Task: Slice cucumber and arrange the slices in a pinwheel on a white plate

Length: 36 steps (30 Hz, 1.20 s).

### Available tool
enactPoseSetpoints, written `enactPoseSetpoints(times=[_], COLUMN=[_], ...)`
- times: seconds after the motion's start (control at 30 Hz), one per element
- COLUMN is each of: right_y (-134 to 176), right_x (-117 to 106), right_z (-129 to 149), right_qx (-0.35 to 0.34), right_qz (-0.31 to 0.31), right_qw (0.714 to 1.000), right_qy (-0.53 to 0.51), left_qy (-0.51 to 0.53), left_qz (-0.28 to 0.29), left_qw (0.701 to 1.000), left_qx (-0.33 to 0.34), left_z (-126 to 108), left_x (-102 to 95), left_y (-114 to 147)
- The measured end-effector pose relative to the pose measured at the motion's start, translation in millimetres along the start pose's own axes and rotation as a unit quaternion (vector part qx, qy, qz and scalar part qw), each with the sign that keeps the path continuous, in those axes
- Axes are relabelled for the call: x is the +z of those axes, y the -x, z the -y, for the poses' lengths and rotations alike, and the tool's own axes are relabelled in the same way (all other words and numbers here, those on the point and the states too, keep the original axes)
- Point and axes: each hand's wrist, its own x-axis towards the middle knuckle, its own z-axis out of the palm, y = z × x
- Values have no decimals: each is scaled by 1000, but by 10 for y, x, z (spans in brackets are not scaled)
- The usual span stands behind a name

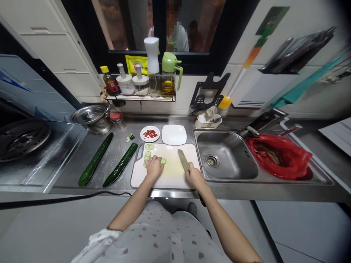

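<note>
My right hand (195,177) is wrapped round the handle of a kitchen knife (183,159), its blade angled up and left over the right half of the white cutting board (175,182). On the board's left half, my left hand (155,167) lies with fingers spread, touching or just over thin cucumber slices. One cucumber slice (163,161) shows right of its fingers, and several others lie to its left and above. Two whole-looking cucumbers, one farther left (95,159) and one nearer the board (120,165), rest on the steel counter.
Behind the board stand a small plate of chopped red pieces (150,134) and a white square plate (173,134). To the right is a sink (227,157) with a red plastic bag (282,157) beyond. A lidded pot (93,118) and a red-lidded jar (117,119) stand back left.
</note>
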Motion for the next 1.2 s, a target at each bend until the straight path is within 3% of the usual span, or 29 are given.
enactPoseSetpoints(times=[0.4, 0.7, 0.9, 1.2], right_y=[-109, -138, -152, -165], right_x=[-45, -9, -15, 9], right_z=[82, 69, 64, 59], right_qx=[19, 11, 6, 9], right_qz=[7, 16, 19, 20], right_qw=[1000, 1000, 1000, 1000], right_qy=[4, 0, 3, 3], left_qy=[73, 179, 200, 170], left_qz=[-2, 12, -5, -56], left_qw=[996, 983, 976, 972], left_qx=[-43, -40, -84, -152], left_z=[-51, -11, 235, 701], left_x=[-71, -35, -59, -83], left_y=[-55, 227, 326, 275])
